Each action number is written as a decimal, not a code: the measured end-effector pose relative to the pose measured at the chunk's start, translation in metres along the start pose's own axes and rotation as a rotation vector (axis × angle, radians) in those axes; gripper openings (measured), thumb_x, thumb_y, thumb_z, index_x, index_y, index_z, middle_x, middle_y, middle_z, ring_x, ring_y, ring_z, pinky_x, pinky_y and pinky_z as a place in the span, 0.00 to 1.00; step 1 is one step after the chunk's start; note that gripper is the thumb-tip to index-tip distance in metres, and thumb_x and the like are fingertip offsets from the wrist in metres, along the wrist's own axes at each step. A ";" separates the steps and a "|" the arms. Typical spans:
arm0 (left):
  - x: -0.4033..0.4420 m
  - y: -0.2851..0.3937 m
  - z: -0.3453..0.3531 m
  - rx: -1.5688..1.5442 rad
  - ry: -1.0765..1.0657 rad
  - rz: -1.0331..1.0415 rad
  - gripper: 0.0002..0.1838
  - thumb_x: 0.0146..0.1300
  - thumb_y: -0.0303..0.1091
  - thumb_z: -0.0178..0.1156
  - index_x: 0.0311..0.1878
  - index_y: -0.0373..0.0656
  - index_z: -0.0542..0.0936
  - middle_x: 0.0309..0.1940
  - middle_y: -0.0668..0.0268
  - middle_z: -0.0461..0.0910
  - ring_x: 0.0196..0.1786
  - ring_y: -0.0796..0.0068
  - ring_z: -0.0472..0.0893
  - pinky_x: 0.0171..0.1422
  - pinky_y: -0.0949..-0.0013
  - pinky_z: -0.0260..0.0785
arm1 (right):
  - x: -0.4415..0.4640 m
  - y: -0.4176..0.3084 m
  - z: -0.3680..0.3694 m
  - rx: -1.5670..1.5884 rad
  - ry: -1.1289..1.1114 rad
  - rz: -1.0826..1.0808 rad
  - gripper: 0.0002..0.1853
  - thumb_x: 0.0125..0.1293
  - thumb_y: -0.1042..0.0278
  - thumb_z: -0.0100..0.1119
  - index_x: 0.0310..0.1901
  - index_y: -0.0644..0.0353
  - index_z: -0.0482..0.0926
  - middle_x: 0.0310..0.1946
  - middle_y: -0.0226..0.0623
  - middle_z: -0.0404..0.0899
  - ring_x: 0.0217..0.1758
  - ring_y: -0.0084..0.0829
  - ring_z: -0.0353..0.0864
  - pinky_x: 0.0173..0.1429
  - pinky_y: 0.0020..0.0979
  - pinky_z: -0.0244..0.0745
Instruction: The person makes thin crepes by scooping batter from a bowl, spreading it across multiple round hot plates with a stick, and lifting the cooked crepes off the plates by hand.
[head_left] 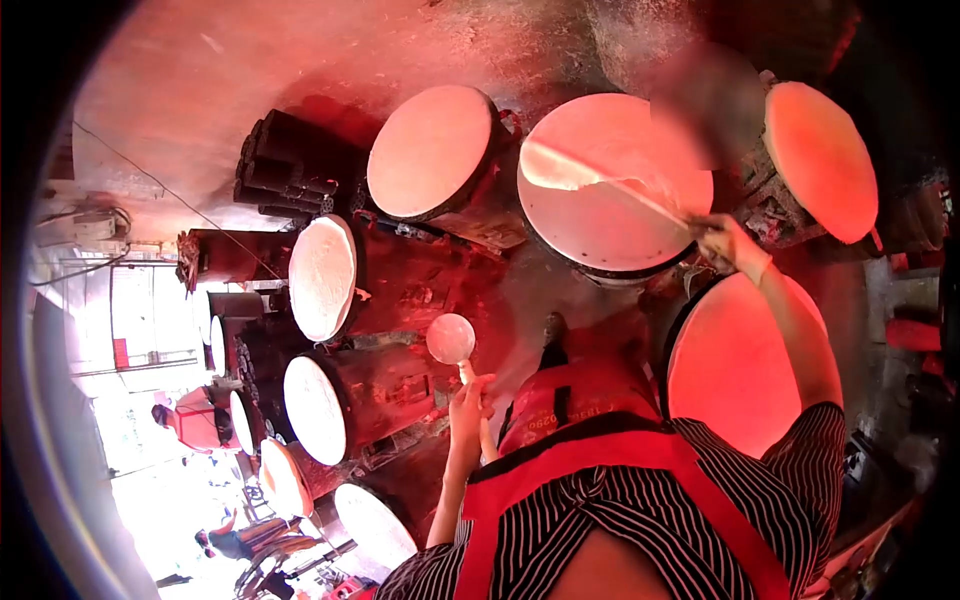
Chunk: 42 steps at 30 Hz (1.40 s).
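So the main pan is the landmark here, and both hands are busy. Right hand is at its near right edge, arm reaching out from the striped sleeve with the forearm slanting inward. The fingers are curled round one end of a thin stick, which slants out over the main pan to its far left part. A pale, wet-looking layer lies along the stick's far end, over the main pan. Can't tell if it's hanging off the stick or just touching it.

Left hand is well apart from the main pan, down to its left and closer to the body. The forearm points forward, hand raised in front of the torso, fingers closed round the handle of a ladle. Its round end sticks out past the hand toward the far side.

There's a pan just left of the main pan, an orange-lit pan to its right, and a near pan below right of it, partly behind the right arm.
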<state>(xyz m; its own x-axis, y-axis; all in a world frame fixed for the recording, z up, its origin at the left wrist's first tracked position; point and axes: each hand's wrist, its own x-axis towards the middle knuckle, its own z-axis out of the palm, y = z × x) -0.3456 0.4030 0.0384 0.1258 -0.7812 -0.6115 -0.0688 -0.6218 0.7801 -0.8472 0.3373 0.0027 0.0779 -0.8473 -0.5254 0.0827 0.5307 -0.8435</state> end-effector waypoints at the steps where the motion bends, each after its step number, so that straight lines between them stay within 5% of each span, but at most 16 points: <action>1: -0.005 0.003 0.002 0.029 0.005 -0.001 0.13 0.68 0.35 0.50 0.43 0.39 0.82 0.25 0.74 0.67 0.23 0.88 0.64 0.21 0.82 0.52 | 0.024 0.005 0.000 -0.013 0.079 -0.107 0.24 0.64 0.73 0.48 0.63 0.57 0.68 0.14 0.21 0.60 0.10 0.16 0.52 0.13 0.22 0.45; 4: -0.006 0.001 -0.006 0.023 -0.069 0.011 0.13 0.67 0.35 0.51 0.44 0.39 0.81 0.28 0.73 0.68 0.23 0.88 0.64 0.22 0.83 0.52 | 0.052 -0.001 0.037 -0.066 0.238 -0.081 0.19 0.65 0.72 0.49 0.58 0.59 0.72 0.15 0.22 0.62 0.08 0.14 0.53 0.12 0.23 0.47; 7: -0.004 0.023 -0.002 0.058 -0.086 -0.016 0.13 0.69 0.34 0.50 0.45 0.39 0.81 0.30 0.73 0.68 0.24 0.89 0.63 0.23 0.84 0.52 | 0.003 0.024 0.072 0.061 0.059 -0.085 0.15 0.63 0.71 0.47 0.52 0.58 0.74 0.16 0.22 0.61 0.12 0.15 0.56 0.15 0.22 0.50; 9: 0.008 0.029 -0.002 0.062 -0.164 0.023 0.13 0.69 0.35 0.50 0.45 0.39 0.81 0.30 0.74 0.68 0.24 0.89 0.63 0.23 0.85 0.52 | -0.043 0.056 0.080 0.088 -0.006 -0.115 0.20 0.66 0.70 0.51 0.60 0.55 0.72 0.15 0.21 0.60 0.12 0.15 0.54 0.15 0.22 0.49; 10: 0.016 0.033 -0.003 0.066 -0.206 0.043 0.13 0.69 0.35 0.50 0.45 0.38 0.81 0.30 0.74 0.68 0.24 0.89 0.63 0.23 0.85 0.52 | -0.076 0.049 0.089 0.239 0.013 0.051 0.20 0.68 0.66 0.52 0.61 0.52 0.71 0.15 0.21 0.60 0.11 0.14 0.54 0.15 0.21 0.49; 16: 0.067 0.062 -0.017 0.158 -0.452 0.036 0.13 0.70 0.36 0.51 0.46 0.39 0.80 0.30 0.74 0.68 0.25 0.90 0.63 0.23 0.85 0.52 | -0.038 0.053 0.177 0.669 0.875 -0.224 0.15 0.70 0.61 0.50 0.56 0.48 0.74 0.15 0.16 0.59 0.11 0.14 0.54 0.15 0.21 0.49; 20: 0.104 0.077 -0.044 0.221 -0.612 0.061 0.13 0.70 0.36 0.49 0.46 0.39 0.80 0.30 0.75 0.67 0.25 0.90 0.63 0.22 0.85 0.52 | -0.021 0.121 0.218 0.342 0.531 -0.280 0.17 0.68 0.68 0.49 0.58 0.51 0.74 0.18 0.18 0.63 0.13 0.13 0.55 0.17 0.22 0.49; 24: 0.136 0.078 -0.081 0.313 -0.650 0.073 0.15 0.71 0.38 0.48 0.46 0.39 0.80 0.31 0.75 0.66 0.24 0.91 0.62 0.22 0.85 0.51 | -0.119 0.104 0.290 0.393 0.491 0.039 0.20 0.70 0.63 0.49 0.63 0.49 0.70 0.15 0.15 0.57 0.11 0.12 0.51 0.16 0.19 0.44; 25: 0.140 0.077 -0.094 0.319 -0.643 0.059 0.16 0.72 0.39 0.47 0.46 0.39 0.80 0.31 0.75 0.66 0.24 0.91 0.62 0.22 0.85 0.51 | -0.118 0.125 0.303 0.434 0.513 -0.079 0.20 0.70 0.62 0.48 0.63 0.46 0.69 0.13 0.16 0.56 0.10 0.13 0.51 0.15 0.19 0.44; 28: 0.148 0.071 -0.135 0.241 -0.588 0.014 0.16 0.72 0.39 0.46 0.46 0.38 0.80 0.30 0.74 0.67 0.23 0.91 0.62 0.22 0.85 0.51 | -0.055 0.117 0.358 1.076 0.559 -0.296 0.19 0.71 0.66 0.43 0.61 0.43 0.69 0.14 0.18 0.58 0.12 0.14 0.54 0.15 0.18 0.49; 33: 0.132 0.064 -0.202 0.114 -0.456 0.021 0.16 0.72 0.37 0.45 0.46 0.37 0.79 0.27 0.74 0.68 0.21 0.91 0.61 0.21 0.85 0.50 | 0.168 0.031 0.406 0.593 0.759 -0.582 0.18 0.70 0.63 0.43 0.60 0.50 0.68 0.21 0.22 0.63 0.17 0.17 0.62 0.21 0.25 0.62; 35: 0.124 0.062 -0.222 0.193 -0.393 0.057 0.15 0.72 0.37 0.46 0.45 0.37 0.79 0.23 0.75 0.69 0.21 0.91 0.62 0.21 0.85 0.49 | 0.259 -0.001 0.404 0.157 1.176 -0.579 0.18 0.70 0.60 0.44 0.58 0.56 0.69 0.28 0.42 0.77 0.28 0.37 0.78 0.33 0.36 0.72; 36: 0.113 0.068 -0.222 0.180 -0.314 0.028 0.14 0.72 0.36 0.46 0.45 0.37 0.79 0.21 0.75 0.68 0.20 0.91 0.62 0.21 0.85 0.48 | 0.265 -0.029 0.410 0.337 1.048 -0.402 0.19 0.70 0.59 0.43 0.57 0.58 0.70 0.33 0.49 0.80 0.35 0.45 0.81 0.38 0.40 0.74; 37: 0.116 0.062 -0.230 0.144 -0.320 0.037 0.14 0.71 0.36 0.47 0.45 0.38 0.79 0.21 0.76 0.68 0.20 0.91 0.62 0.20 0.85 0.48 | 0.309 -0.021 0.405 0.387 1.138 -0.388 0.16 0.71 0.59 0.43 0.57 0.52 0.70 0.27 0.37 0.75 0.26 0.32 0.73 0.30 0.34 0.69; 39: 0.119 0.058 -0.244 0.119 -0.324 0.046 0.13 0.71 0.35 0.47 0.44 0.38 0.79 0.21 0.76 0.67 0.20 0.91 0.61 0.20 0.85 0.47 | 0.329 -0.010 0.411 0.402 1.291 -0.322 0.18 0.70 0.63 0.44 0.60 0.56 0.68 0.36 0.49 0.81 0.40 0.48 0.81 0.43 0.43 0.73; 42: 0.122 0.059 -0.248 0.107 -0.371 0.054 0.13 0.71 0.36 0.48 0.44 0.38 0.79 0.24 0.75 0.68 0.21 0.91 0.61 0.20 0.85 0.48 | 0.307 0.056 0.426 0.581 1.180 -0.341 0.18 0.71 0.64 0.44 0.61 0.50 0.67 0.30 0.41 0.80 0.30 0.39 0.79 0.32 0.39 0.73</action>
<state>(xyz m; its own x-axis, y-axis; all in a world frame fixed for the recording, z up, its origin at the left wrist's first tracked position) -0.0887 0.2850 0.0421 -0.2460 -0.7682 -0.5911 -0.1711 -0.5659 0.8065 -0.3951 0.1166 -0.1580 -0.8961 -0.2962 -0.3306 0.3528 -0.0231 -0.9354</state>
